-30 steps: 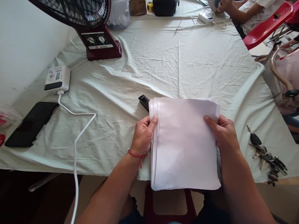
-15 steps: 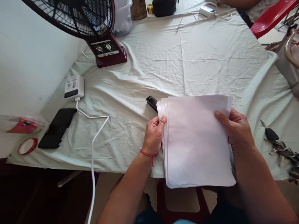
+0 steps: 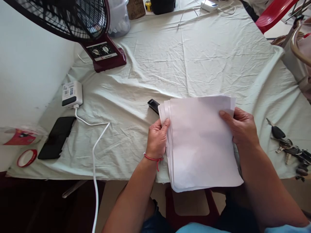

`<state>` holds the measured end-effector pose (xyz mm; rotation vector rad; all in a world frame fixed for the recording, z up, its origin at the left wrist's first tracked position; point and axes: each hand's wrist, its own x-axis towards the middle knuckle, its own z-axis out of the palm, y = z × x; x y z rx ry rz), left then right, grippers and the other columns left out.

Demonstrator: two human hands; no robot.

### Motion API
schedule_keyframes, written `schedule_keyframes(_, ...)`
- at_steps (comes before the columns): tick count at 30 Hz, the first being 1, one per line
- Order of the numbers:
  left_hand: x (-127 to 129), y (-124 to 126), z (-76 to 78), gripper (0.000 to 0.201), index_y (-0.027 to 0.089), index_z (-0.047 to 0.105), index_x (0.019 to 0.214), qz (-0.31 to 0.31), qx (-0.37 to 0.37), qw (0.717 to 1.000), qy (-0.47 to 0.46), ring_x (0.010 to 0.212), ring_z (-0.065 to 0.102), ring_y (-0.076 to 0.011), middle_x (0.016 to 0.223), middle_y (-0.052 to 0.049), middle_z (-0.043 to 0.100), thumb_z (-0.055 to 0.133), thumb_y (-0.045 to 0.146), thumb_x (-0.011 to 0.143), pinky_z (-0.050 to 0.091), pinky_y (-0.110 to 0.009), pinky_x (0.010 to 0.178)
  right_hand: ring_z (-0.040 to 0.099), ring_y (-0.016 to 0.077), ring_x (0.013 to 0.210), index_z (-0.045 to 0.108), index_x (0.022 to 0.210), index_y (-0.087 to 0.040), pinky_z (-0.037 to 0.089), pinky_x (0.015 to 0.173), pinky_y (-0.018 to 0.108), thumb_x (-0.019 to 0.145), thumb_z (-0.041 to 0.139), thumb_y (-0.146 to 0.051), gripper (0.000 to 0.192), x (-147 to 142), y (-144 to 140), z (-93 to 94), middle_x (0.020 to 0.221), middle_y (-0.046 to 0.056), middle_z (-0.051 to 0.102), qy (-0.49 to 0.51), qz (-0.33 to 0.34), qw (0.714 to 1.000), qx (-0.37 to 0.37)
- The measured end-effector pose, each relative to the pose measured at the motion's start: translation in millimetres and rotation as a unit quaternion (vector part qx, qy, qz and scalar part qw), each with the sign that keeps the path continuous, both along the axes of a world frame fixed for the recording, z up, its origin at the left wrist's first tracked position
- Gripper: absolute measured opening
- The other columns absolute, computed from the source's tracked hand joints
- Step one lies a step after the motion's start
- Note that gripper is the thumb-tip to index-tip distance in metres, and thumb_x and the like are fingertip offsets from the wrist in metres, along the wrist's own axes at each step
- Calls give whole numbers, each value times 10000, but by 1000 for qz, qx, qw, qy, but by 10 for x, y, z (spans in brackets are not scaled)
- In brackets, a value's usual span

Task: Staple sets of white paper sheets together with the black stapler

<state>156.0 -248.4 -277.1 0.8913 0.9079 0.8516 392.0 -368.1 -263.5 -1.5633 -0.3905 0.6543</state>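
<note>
I hold a stack of white paper sheets point(image 3: 199, 142) by both long edges over the near edge of the table. My left hand point(image 3: 156, 139), with a red string on its wrist, grips the left edge, thumb on top. My right hand point(image 3: 241, 127) grips the right edge near the top corner. The sheets are fanned slightly along the left side. A black stapler point(image 3: 153, 105) lies on the cloth just beyond the stack's upper left corner, partly hidden by the paper.
The table wears a wrinkled pale cloth point(image 3: 184, 55). A dark red fan point(image 3: 97, 38) stands at the back left. A white charger block point(image 3: 71, 94) with a cable point(image 3: 93, 145), a black phone point(image 3: 57, 137) and a red tape roll point(image 3: 26, 157) lie left. Keys point(image 3: 288, 150) lie right.
The view has shifted a little; my hands and the paper stack keep the same grip, with the stack sitting slightly higher and further right in the picture than a second ago.
</note>
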Motion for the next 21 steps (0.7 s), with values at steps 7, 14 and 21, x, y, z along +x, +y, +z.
schedule_keyframes(7, 4, -26, -48, 417, 186, 702, 830, -7, 36, 999, 26, 805, 706, -180, 774, -13, 726, 813, 583, 891, 551, -288, 756, 684, 160, 711, 848, 1005, -254, 588, 615, 285, 627, 1017, -465, 464, -22, -6, 28, 896, 29, 796, 49, 21, 999, 8)
schedule_keyframes(14, 11, -42, -83, 412, 198, 719, 888, -5, 80, 996, 41, 858, 681, -178, 882, -28, 738, 724, 602, 970, 528, -296, 835, 681, 162, 746, 853, 930, -270, 597, 655, 298, 635, 1019, -482, 399, -16, -3, 9, 891, 20, 790, 7, -15, 1000, 18)
schedule_keyframes(21, 21, -57, -33, 445, 193, 701, 855, 0, 78, 996, 34, 807, 681, -181, 838, -30, 737, 708, 621, 977, 537, -292, 766, 678, 168, 758, 855, 909, -269, 601, 677, 312, 643, 1016, -473, 371, -33, -9, 25, 899, 20, 793, -5, -24, 999, 33)
